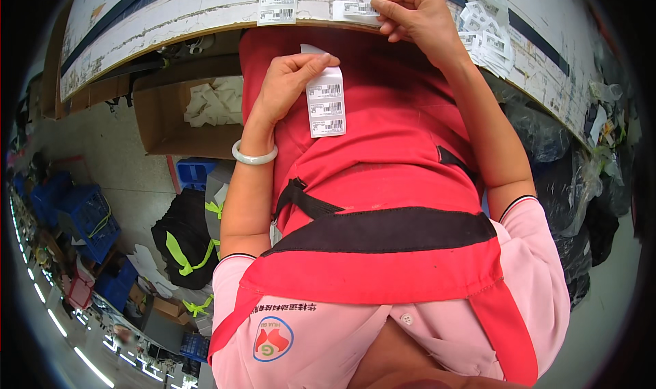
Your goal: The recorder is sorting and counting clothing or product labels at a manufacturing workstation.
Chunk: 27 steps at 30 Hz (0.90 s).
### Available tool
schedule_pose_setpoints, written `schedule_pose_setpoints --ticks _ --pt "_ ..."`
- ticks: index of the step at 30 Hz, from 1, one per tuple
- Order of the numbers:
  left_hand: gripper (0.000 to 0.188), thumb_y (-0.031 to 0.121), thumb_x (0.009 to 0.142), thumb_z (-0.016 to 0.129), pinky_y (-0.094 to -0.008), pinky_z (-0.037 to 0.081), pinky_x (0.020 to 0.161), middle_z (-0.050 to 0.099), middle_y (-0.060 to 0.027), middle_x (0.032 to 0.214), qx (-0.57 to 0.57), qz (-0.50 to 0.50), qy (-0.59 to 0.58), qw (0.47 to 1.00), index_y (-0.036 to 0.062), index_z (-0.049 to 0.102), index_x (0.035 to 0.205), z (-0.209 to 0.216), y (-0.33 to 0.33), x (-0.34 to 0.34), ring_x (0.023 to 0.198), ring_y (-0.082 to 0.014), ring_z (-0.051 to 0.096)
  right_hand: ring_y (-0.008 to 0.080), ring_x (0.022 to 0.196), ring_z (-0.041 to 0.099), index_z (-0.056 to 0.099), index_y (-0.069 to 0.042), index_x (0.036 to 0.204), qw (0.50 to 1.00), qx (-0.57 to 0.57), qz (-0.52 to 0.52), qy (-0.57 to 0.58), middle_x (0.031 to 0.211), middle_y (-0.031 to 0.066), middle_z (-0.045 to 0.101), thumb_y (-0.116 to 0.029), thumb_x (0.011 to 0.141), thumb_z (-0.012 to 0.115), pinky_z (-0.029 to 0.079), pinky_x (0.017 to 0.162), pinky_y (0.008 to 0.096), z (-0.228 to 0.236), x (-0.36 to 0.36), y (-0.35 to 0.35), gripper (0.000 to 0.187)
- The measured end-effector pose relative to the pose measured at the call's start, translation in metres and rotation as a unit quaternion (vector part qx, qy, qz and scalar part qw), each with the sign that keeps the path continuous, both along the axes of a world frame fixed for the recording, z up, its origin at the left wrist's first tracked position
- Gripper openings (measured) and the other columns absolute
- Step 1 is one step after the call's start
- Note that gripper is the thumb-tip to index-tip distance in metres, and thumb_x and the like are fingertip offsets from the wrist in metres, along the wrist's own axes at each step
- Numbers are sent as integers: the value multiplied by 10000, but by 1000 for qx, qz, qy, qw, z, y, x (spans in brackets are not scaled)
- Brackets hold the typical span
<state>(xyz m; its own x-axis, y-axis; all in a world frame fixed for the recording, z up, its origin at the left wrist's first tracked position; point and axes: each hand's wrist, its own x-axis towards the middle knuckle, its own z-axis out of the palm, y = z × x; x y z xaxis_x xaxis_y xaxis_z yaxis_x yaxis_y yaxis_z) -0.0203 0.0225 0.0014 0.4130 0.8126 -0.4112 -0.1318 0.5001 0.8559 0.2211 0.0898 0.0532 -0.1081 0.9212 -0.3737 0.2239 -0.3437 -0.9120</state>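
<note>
In the head view, we take the white table [171, 34] as our landmark. On the person's side of its near edge, above the red apron [383, 109], we see the left hand [288, 81] nearly closed, thumb and curled fingers pinching the upper end of a label strip [326, 109]. At the table's near edge, the right hand [418, 23] is narrow, thumb and forefinger on the right end of a short label piece [357, 9]. On the table we also see another label strip [278, 0] and, farther right, a label pile [486, 30].
</note>
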Motion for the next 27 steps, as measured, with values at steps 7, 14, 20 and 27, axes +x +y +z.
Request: schedule_pose_setpoints --ticks 7,14,20,27 --pt "293 227 933 628 -215 494 698 686 -53 893 -6 -5 0 1000 -34 690 1050 0 1 1 778 -84 613 95 559 597 656 24 863 946 202 98 232 700 48 638 -139 883 638 488 486 213 -6 2 0 164" --pt "282 214 928 634 -213 494 706 687 -52 899 -2 -3 4 1000 -32 691 1053 -2 -1 0 785 -84 614 88 568 592 653 21 886 1000 -12 -13 -26 724 40 633 -138 883 644 483 478 206 18 -14 -2 159" --pt "271 201 923 638 -214 496 713 689 -53 908 -4 -4 4 1000 -30 691 1055 -3 -1 0 792 -85 616 88 568 592 650 23 882 999 5 -8 -35 716 40 627 -139 878 644 483 476 206 12 -13 -2 162" --pt "265 193 920 641 -215 497 713 690 -55 912 -1 -4 7 1000 -29 692 1054 -2 0 1 793 -85 616 88 574 590 644 20 877 999 10 -6 -52 713 39 623 -142 876 639 490 488 209 22 -16 -4 162"
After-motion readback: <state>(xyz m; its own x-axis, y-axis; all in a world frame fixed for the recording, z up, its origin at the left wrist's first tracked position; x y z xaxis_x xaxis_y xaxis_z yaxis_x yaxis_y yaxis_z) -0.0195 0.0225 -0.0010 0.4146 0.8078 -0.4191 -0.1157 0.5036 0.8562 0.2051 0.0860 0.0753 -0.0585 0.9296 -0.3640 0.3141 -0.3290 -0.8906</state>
